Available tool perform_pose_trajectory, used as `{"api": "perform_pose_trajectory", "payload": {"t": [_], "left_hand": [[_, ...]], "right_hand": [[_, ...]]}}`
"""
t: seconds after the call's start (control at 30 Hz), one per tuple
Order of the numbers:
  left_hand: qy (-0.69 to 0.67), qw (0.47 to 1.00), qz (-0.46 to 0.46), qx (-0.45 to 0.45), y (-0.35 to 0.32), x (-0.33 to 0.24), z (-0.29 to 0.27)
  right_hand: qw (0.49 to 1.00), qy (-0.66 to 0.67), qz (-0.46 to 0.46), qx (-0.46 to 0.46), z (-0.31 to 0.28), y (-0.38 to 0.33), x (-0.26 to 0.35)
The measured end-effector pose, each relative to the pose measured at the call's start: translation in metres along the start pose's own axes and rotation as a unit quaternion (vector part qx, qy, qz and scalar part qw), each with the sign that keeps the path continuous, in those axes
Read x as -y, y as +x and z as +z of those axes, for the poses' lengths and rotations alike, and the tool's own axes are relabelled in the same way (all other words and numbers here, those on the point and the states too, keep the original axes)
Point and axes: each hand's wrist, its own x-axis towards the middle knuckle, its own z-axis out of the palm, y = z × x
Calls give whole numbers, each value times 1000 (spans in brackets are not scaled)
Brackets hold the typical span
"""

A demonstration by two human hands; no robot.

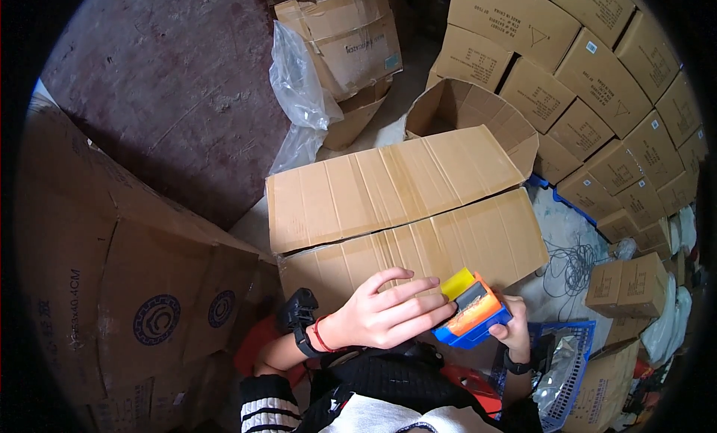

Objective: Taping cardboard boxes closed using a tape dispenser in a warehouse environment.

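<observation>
A small orange and blue printed box [478, 318] is gripped at its right side by my right hand [512, 327], the thumb on its front. The yellow flap [457, 284] at its top stands up, and a dark grey piece [469, 295] shows in the opening. Reaching across from the left, my left hand [394, 310] has its fingers stretched out, their tips at the box's left edge by the opening. Whether those tips hold anything is not visible. Beyond both hands lies a large cardboard carton [403, 201], its two top flaps folded almost together.
Stacked cartons [605, 89] fill the right. An open carton [478, 108] and another with clear plastic [299, 82] stand behind. A big carton [172, 306] rises at my left. A blue basket [575, 373] sits at lower right, near loose black cable [571, 272].
</observation>
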Motion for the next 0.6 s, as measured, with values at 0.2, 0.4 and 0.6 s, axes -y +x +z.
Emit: {"api": "perform_pose_trajectory", "payload": {"t": [0.2, 0.4, 0.6], "left_hand": [[-131, 982, -137, -8, 1, 2, 5], [-240, 939, -245, -2, -3, 2, 10], [-242, 925, -291, 28, -13, 9, 17]], "right_hand": [[1000, 8, 11, -24, 4, -2, -1], [1000, -7, 17, -19, 4, -4, -3], [999, -23, -43, -21, 6, 0, -4]]}}
